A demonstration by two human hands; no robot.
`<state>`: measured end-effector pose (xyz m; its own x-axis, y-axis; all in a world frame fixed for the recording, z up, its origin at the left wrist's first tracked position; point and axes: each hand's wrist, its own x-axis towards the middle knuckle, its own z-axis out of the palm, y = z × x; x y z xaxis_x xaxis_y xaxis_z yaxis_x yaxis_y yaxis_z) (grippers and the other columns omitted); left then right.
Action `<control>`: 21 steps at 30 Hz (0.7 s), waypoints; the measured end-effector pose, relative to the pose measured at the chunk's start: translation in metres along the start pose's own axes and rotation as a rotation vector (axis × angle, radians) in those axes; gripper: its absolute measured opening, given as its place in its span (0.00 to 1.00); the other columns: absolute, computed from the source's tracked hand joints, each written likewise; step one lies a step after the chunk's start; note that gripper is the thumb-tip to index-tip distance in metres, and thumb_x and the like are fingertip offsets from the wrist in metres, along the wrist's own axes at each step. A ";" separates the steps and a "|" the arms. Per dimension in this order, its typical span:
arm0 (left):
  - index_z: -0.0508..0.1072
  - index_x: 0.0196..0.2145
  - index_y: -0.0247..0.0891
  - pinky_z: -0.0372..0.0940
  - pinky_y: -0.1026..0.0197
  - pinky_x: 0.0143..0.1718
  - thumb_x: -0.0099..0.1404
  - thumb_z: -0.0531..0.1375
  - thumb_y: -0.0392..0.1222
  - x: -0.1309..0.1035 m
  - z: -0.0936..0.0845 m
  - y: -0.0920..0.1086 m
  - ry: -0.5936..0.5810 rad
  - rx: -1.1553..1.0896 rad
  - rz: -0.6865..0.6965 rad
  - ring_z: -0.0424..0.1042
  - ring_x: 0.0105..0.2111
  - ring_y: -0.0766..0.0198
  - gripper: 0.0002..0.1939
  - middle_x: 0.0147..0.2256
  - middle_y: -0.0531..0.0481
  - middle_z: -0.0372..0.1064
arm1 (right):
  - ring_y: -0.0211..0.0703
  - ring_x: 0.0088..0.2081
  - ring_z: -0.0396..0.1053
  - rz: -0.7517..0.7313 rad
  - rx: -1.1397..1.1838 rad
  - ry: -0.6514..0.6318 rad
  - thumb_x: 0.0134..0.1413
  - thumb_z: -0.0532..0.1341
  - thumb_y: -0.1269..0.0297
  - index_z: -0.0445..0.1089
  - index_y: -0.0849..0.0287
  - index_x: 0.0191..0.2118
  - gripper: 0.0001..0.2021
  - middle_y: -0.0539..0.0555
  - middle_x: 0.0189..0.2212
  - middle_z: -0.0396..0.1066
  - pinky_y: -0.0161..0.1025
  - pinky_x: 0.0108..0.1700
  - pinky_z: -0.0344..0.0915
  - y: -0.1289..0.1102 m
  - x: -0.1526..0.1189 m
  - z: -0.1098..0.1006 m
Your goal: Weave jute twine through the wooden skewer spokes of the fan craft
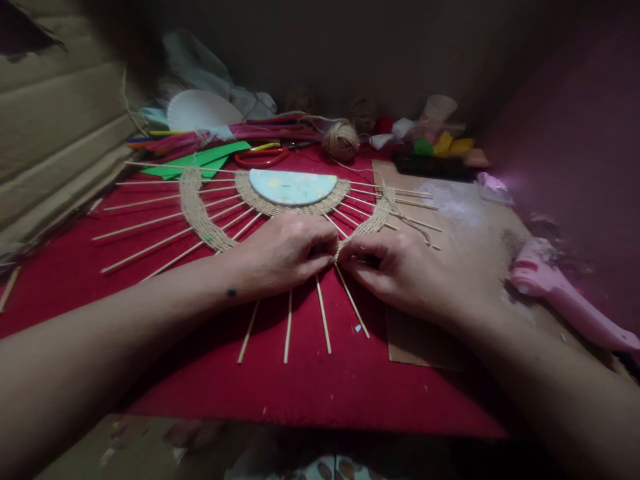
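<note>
A half-round woven piece lies on the red cloth, with thin wooden sticks (323, 313) fanning out from a pale blue patterned half-disc (294, 187). Tan twine is woven close around the disc, and a second twine band (197, 213) crosses the sticks farther out. My left hand (300, 250) is closed over the lower part of the outer band, fingertips pinching it. Close beside it, my right hand (395, 263) pinches the same twine band near one stick. The fingers hide the exact strand between them. A loose twine tail runs over the right-hand sticks.
A ball of twine (341, 140) sits behind the piece, near red-handled scissors (263, 157) and green strips (200, 160). At right, a pink glue gun (565, 290) rests on a cardboard sheet (425, 347). A cardboard wall (60, 127) stands at left.
</note>
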<state>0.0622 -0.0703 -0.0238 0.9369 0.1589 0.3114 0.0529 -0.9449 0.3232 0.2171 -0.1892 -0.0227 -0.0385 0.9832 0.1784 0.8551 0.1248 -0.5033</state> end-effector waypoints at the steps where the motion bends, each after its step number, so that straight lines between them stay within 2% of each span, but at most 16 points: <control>1: 0.70 0.27 0.35 0.56 0.65 0.29 0.59 0.57 0.33 0.000 0.000 0.000 -0.001 0.002 -0.006 0.64 0.26 0.69 0.04 0.24 0.53 0.68 | 0.38 0.30 0.69 0.005 -0.001 -0.004 0.52 0.58 0.71 0.76 0.57 0.33 0.09 0.51 0.27 0.74 0.35 0.34 0.61 0.000 0.000 0.000; 13: 0.69 0.28 0.36 0.56 0.64 0.29 0.65 0.55 0.37 -0.003 0.007 -0.003 0.068 0.051 0.035 0.63 0.27 0.68 0.08 0.27 0.51 0.65 | 0.37 0.28 0.67 0.019 -0.047 -0.026 0.51 0.57 0.71 0.77 0.56 0.37 0.12 0.51 0.26 0.75 0.34 0.32 0.59 -0.006 -0.001 -0.003; 17: 0.69 0.28 0.35 0.55 0.64 0.27 0.67 0.53 0.38 -0.005 0.008 -0.002 0.084 0.155 0.060 0.62 0.26 0.68 0.11 0.28 0.50 0.64 | 0.40 0.30 0.69 0.047 -0.071 -0.055 0.50 0.58 0.72 0.77 0.56 0.40 0.13 0.52 0.29 0.76 0.36 0.34 0.60 -0.009 0.000 -0.006; 21: 0.69 0.29 0.34 0.55 0.63 0.26 0.69 0.50 0.38 -0.005 0.007 0.001 0.042 0.304 0.109 0.60 0.26 0.67 0.13 0.28 0.49 0.64 | 0.40 0.32 0.70 0.043 -0.024 -0.086 0.49 0.57 0.74 0.77 0.57 0.37 0.13 0.52 0.31 0.76 0.37 0.37 0.62 -0.008 -0.001 -0.008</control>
<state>0.0600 -0.0736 -0.0310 0.9279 0.0579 0.3683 0.0599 -0.9982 0.0060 0.2144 -0.1919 -0.0117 -0.0454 0.9955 0.0833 0.8688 0.0805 -0.4886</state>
